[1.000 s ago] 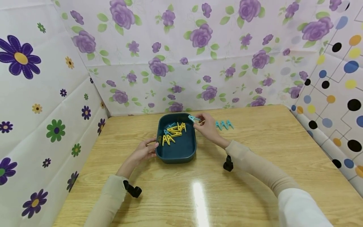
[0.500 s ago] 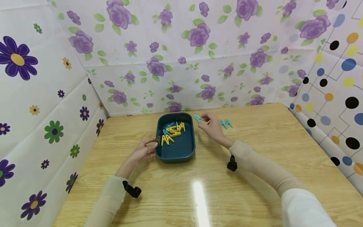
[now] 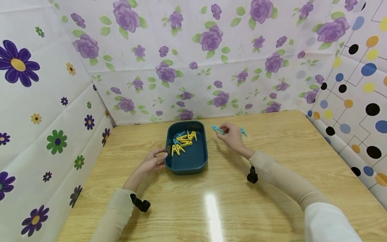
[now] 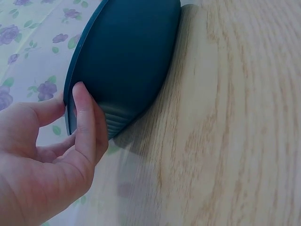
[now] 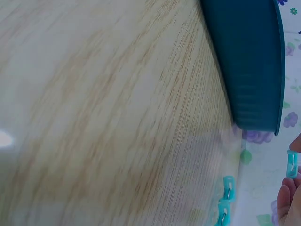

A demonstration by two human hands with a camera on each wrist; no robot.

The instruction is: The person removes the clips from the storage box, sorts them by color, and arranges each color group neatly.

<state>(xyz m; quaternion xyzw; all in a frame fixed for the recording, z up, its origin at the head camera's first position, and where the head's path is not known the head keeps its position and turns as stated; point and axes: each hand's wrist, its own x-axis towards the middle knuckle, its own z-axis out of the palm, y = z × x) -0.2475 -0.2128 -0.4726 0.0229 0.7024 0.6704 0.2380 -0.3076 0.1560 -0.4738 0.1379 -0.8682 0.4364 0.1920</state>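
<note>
A dark teal plastic box [image 3: 188, 161] stands on the table with several yellow clothespins [image 3: 183, 138] and a couple of blue clothespins [image 3: 176, 141] inside. My left hand [image 3: 152, 161] grips its left rim; the left wrist view shows thumb and fingers [image 4: 84, 125] on both sides of the wall. Just right of the box, my right hand [image 3: 233, 137] pinches a light blue clothespin [image 3: 217, 129] above the table. Beyond that hand lies another blue clothespin [image 3: 243, 131]. In the right wrist view, two blue clothespins [image 5: 228, 188] lie on the wood.
The wooden table [image 3: 169, 208] ends at a floral cloth backdrop [image 3: 145, 77] close behind the box. Patterned cloth walls stand at the left [image 3: 39, 151] and right [image 3: 359, 101]. A light glare [image 3: 213, 215] lies on the front of the tabletop.
My right hand has moved right, away from the box's rim, with the clothespin in its fingers, and now covers more of the row of blue clothespins. The left hand keeps its grip.
</note>
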